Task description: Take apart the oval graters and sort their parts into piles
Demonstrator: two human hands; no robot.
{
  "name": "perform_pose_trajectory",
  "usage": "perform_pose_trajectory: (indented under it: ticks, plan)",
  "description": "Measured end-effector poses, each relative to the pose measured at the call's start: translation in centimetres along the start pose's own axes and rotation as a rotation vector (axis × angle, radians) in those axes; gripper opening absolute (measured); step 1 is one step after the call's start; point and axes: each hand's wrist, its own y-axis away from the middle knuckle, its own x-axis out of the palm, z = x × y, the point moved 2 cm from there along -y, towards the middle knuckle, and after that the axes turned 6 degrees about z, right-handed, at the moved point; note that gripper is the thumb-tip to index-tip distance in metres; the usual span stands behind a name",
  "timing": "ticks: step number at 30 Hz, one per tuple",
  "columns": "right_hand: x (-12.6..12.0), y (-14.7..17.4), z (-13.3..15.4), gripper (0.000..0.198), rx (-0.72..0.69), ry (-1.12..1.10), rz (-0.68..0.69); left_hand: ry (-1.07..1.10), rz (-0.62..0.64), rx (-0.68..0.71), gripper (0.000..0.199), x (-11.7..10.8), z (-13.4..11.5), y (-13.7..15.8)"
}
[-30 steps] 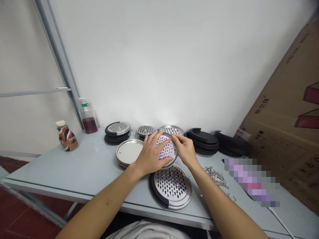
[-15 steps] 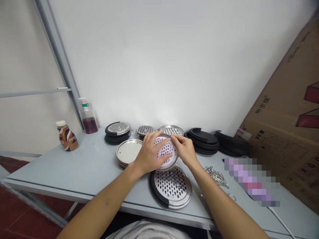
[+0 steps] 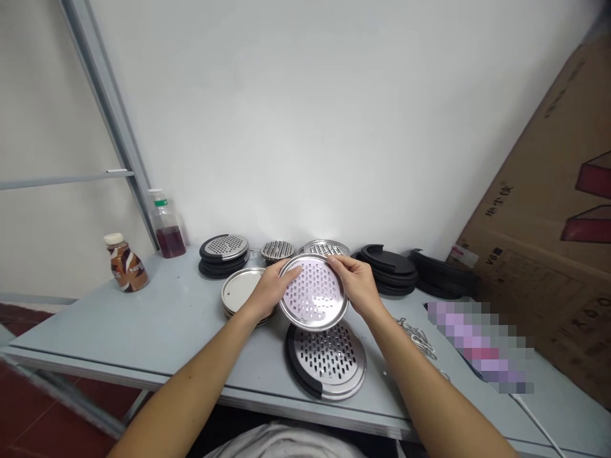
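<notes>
Between my two hands I hold a round metal grater plate [image 3: 315, 294], its perforated face tilted toward me and covered by a pale purple tint. My left hand [image 3: 273, 286] grips the left edge, thumb on top. My right hand [image 3: 356, 285] pinches the upper right rim. Just below it on the table lies another round grater [image 3: 329, 356] with a black curved grip along its left side. Left of my hands is a stack of plain round metal discs [image 3: 241, 289], partly covered by my left hand.
Along the wall stand a stack of black-rimmed graters [image 3: 224, 254], small grater discs [image 3: 277, 250], more grater plates [image 3: 327, 247] and black plastic rings [image 3: 389, 270]. Metal rings [image 3: 415, 337] and a blurred phone-like object [image 3: 477, 346] lie right. Two bottles [image 3: 126, 264] stand left; a cardboard box [image 3: 539, 254] leans right.
My left hand has drawn back from across the grater plate's face to its left edge. The plate has turned more toward me, and its whole face shows.
</notes>
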Motion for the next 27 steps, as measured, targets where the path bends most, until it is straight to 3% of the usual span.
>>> perform_pose_trajectory:
  ticks: [10, 15, 22, 27]
  plan:
    - [0.5, 0.4, 0.0, 0.046, 0.085, -0.049, 0.102, -0.122, -0.386, 0.127, 0.034, -2.1, 0.4, -0.5]
    - [1.1, 0.5, -0.4, 0.046, -0.002, -0.061, 0.116, -0.257, -0.406, 0.175, 0.030, -1.7, -0.7, 0.0]
    - [1.1, 0.3, -0.5, 0.050, 0.037, -0.116, 0.080, -0.341, -0.387, 0.228, 0.035, -0.9, -1.6, 0.7]
    - [0.9, 0.4, -0.5, 0.045, -0.037, 0.064, 0.023, -0.359, -0.408, 0.223, 0.038, -0.9, -1.4, 0.7]
